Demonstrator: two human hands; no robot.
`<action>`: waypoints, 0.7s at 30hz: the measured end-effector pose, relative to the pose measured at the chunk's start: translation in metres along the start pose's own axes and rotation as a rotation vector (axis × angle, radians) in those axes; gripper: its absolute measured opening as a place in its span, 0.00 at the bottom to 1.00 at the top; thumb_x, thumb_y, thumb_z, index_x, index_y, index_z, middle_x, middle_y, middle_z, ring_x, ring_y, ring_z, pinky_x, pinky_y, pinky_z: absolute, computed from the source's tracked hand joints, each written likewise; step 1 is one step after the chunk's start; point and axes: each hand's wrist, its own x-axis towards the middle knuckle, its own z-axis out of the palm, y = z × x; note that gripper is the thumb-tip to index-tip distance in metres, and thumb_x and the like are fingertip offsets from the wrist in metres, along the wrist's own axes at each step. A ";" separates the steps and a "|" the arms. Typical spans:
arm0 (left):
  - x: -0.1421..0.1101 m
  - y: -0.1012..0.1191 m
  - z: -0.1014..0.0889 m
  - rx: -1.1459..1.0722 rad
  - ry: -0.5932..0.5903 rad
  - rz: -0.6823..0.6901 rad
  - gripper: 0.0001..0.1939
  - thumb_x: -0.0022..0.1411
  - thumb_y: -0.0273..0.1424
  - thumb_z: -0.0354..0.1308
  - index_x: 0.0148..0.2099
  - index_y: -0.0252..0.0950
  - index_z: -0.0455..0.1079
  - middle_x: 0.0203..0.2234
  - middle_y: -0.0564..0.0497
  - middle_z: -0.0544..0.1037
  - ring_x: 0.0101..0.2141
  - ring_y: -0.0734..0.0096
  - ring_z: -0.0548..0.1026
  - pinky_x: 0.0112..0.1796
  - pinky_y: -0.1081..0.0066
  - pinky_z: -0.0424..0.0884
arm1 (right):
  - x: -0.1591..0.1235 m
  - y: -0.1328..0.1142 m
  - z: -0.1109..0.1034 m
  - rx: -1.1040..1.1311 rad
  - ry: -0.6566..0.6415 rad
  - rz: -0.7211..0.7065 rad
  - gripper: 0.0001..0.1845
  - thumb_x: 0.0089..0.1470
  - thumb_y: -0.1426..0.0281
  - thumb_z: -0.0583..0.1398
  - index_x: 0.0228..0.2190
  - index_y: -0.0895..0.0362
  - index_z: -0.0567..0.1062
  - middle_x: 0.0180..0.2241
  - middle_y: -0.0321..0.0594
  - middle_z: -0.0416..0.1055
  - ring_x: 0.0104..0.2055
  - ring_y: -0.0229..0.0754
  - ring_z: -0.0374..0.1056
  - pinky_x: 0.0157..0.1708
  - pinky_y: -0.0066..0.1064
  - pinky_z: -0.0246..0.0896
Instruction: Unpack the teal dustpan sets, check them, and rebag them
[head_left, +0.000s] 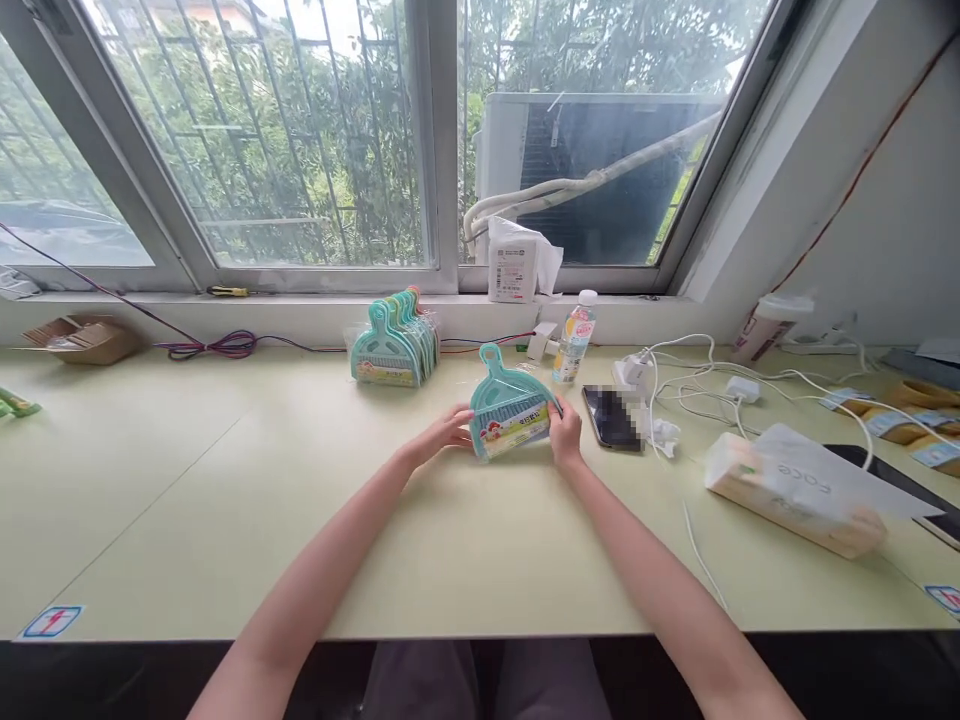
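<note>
The dustpan [501, 386] is smooth moulded plastic, its printed label [517, 430] faintly glossy; the stacked dustpans [390, 345] look like the same plastic in clear, crinkled wrapping. The worktop [225, 500] is smooth and satin (closer to matt than shiny). The bottle [575, 342] looks like clear plastic, the carton [109, 345] matt cardboard, the window frame [436, 150] dull metal, the phone [609, 418] glossy.

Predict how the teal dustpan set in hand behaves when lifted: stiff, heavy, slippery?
Dustpan set: probably stiff and light, as it looks like thin moulded plastic. Likely bottom-heavy by the handle, since the pan is much broader. Possibly slippery, given its smooth, shiny look.
</note>
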 end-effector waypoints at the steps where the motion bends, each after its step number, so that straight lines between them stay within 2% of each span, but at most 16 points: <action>1: 0.001 0.001 0.007 0.028 0.012 0.013 0.30 0.54 0.46 0.63 0.55 0.39 0.65 0.44 0.43 0.78 0.40 0.60 0.78 0.43 0.62 0.71 | -0.006 -0.007 -0.005 -0.015 -0.002 -0.015 0.25 0.59 0.61 0.45 0.48 0.60 0.73 0.42 0.50 0.76 0.41 0.48 0.70 0.41 0.38 0.63; 3: 0.001 0.002 0.015 0.082 0.104 0.052 0.28 0.50 0.43 0.67 0.51 0.36 0.69 0.40 0.44 0.79 0.40 0.60 0.78 0.41 0.65 0.70 | -0.016 -0.023 -0.010 -0.070 0.045 -0.075 0.23 0.60 0.63 0.47 0.50 0.58 0.71 0.45 0.49 0.75 0.44 0.48 0.69 0.43 0.37 0.62; 5: -0.001 0.001 0.015 0.088 0.206 0.071 0.26 0.48 0.42 0.68 0.48 0.36 0.71 0.38 0.45 0.80 0.40 0.60 0.78 0.40 0.66 0.70 | -0.023 -0.037 -0.011 -0.192 0.082 -0.217 0.23 0.60 0.66 0.49 0.54 0.57 0.66 0.51 0.50 0.71 0.51 0.48 0.65 0.48 0.38 0.59; 7: -0.004 -0.002 0.010 0.045 0.293 0.067 0.26 0.47 0.40 0.68 0.48 0.37 0.71 0.36 0.47 0.80 0.38 0.62 0.78 0.39 0.66 0.71 | -0.028 -0.046 -0.010 -0.339 0.039 -0.396 0.22 0.60 0.69 0.50 0.55 0.56 0.65 0.53 0.49 0.68 0.55 0.47 0.62 0.52 0.39 0.54; 8: -0.006 -0.003 0.007 0.011 0.339 0.068 0.27 0.46 0.39 0.68 0.48 0.37 0.70 0.36 0.48 0.79 0.36 0.64 0.78 0.39 0.66 0.71 | -0.030 -0.048 -0.009 -0.405 -0.049 -0.492 0.20 0.60 0.70 0.50 0.53 0.55 0.67 0.51 0.47 0.71 0.54 0.46 0.63 0.54 0.39 0.51; 10: -0.008 -0.006 -0.001 -0.066 0.428 0.088 0.26 0.44 0.37 0.69 0.46 0.36 0.70 0.35 0.50 0.79 0.34 0.67 0.77 0.38 0.67 0.72 | -0.034 -0.049 -0.006 -0.510 -0.309 -0.660 0.17 0.60 0.74 0.49 0.46 0.54 0.73 0.41 0.44 0.76 0.46 0.43 0.68 0.53 0.36 0.49; 12: -0.010 -0.006 -0.007 -0.132 0.486 0.122 0.25 0.43 0.35 0.69 0.44 0.36 0.68 0.35 0.50 0.78 0.33 0.69 0.77 0.37 0.67 0.72 | -0.037 -0.048 -0.003 -0.579 -0.517 -0.748 0.17 0.60 0.77 0.49 0.40 0.56 0.76 0.34 0.43 0.77 0.38 0.41 0.70 0.51 0.35 0.50; 13: -0.010 -0.005 -0.009 -0.157 0.502 0.140 0.24 0.44 0.34 0.68 0.44 0.36 0.67 0.36 0.50 0.78 0.33 0.70 0.76 0.37 0.67 0.72 | -0.037 -0.047 -0.002 -0.595 -0.557 -0.741 0.16 0.60 0.77 0.49 0.39 0.57 0.76 0.33 0.43 0.77 0.37 0.41 0.70 0.50 0.34 0.50; 15: -0.010 -0.002 -0.012 -0.196 0.512 0.168 0.23 0.45 0.33 0.67 0.45 0.37 0.66 0.37 0.50 0.78 0.33 0.70 0.76 0.38 0.67 0.72 | -0.038 -0.047 0.000 -0.563 -0.525 -0.632 0.16 0.61 0.74 0.50 0.40 0.57 0.76 0.34 0.43 0.78 0.35 0.40 0.71 0.47 0.33 0.51; 18: -0.011 0.001 -0.009 -0.236 0.484 0.175 0.22 0.47 0.30 0.65 0.46 0.37 0.65 0.39 0.50 0.78 0.35 0.71 0.77 0.39 0.67 0.73 | -0.036 -0.049 0.000 -0.385 -0.411 -0.330 0.18 0.64 0.64 0.49 0.38 0.54 0.77 0.31 0.38 0.78 0.32 0.38 0.71 0.39 0.29 0.54; 21: -0.013 -0.001 -0.003 -0.263 0.405 0.133 0.23 0.49 0.29 0.64 0.48 0.38 0.65 0.40 0.51 0.77 0.35 0.71 0.77 0.39 0.68 0.73 | -0.032 -0.051 -0.003 -0.182 -0.347 -0.103 0.24 0.63 0.55 0.47 0.36 0.53 0.78 0.22 0.34 0.75 0.29 0.39 0.69 0.31 0.27 0.55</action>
